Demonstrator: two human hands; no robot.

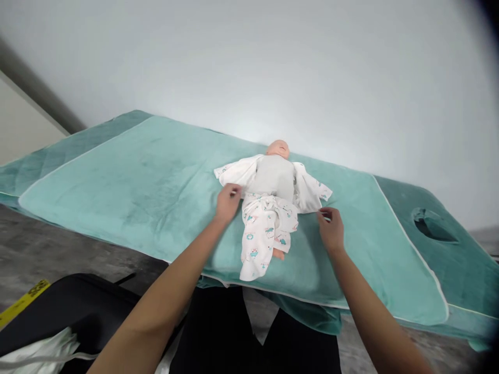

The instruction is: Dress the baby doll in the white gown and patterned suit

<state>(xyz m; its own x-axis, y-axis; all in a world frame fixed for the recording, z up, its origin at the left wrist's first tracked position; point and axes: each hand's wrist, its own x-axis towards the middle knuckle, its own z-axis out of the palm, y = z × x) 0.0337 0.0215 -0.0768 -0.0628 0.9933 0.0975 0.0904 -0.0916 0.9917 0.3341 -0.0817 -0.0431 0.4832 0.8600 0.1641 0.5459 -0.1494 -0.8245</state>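
A baby doll (278, 149) lies on its back, head toward the wall. Its white torso (275, 174) shows between the spread front panels of a white printed baby shirt (310, 188). White patterned baby pants (259, 234) cover its legs, with one foot (278, 254) showing below a cuff. At the shirt's left lower edge, my left hand (228, 202) is closed in a pinch on the fabric. My right hand (330, 226) pinches the lower corner of the right panel between thumb and fingers.
The doll rests on a light green plush mat (156, 171) over a darker green padded bed (409, 197) with a face hole (434, 227) at the right. A pale wall (249, 67) stands behind. At lower left is a black chair (89, 306) holding a white cloth (47, 350).
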